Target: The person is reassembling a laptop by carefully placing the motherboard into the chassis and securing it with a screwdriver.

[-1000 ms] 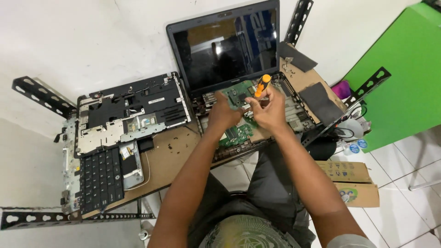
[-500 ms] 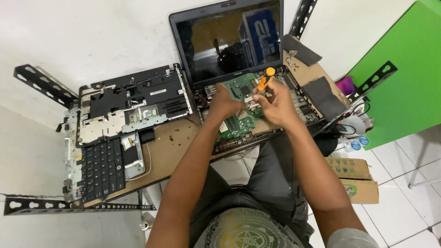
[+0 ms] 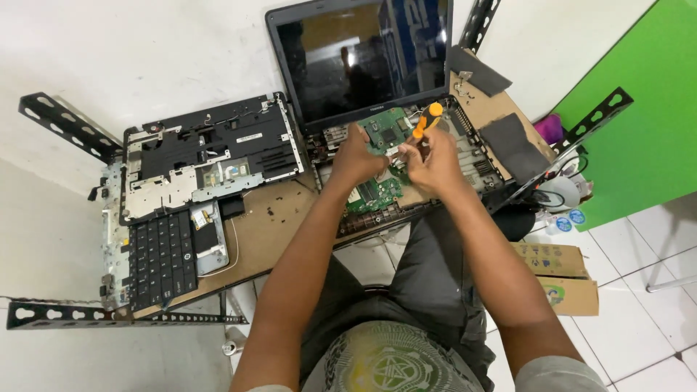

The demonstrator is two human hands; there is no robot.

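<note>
An opened laptop base (image 3: 475, 156) lies on the brown table (image 3: 268, 225), its green motherboard (image 3: 381, 189) exposed and its dark screen (image 3: 363, 58) standing up behind. My right hand (image 3: 435, 160) grips a screwdriver with an orange and black handle (image 3: 425, 122), tip pointing down at the board. My left hand (image 3: 356, 154) rests on the board beside it, fingers bent; whether they pinch a part I cannot tell.
A removed black laptop cover (image 3: 207, 156) and a loose keyboard (image 3: 160, 254) lie at the left. Perforated black metal rails (image 3: 65, 123) frame the table. Cardboard boxes (image 3: 559, 276) sit on the tiled floor at right, beside a green wall (image 3: 646, 109).
The view has shifted slightly, so the table sits lower in frame. Both hands have stayed over the motherboard, the right one still holding the screwdriver.
</note>
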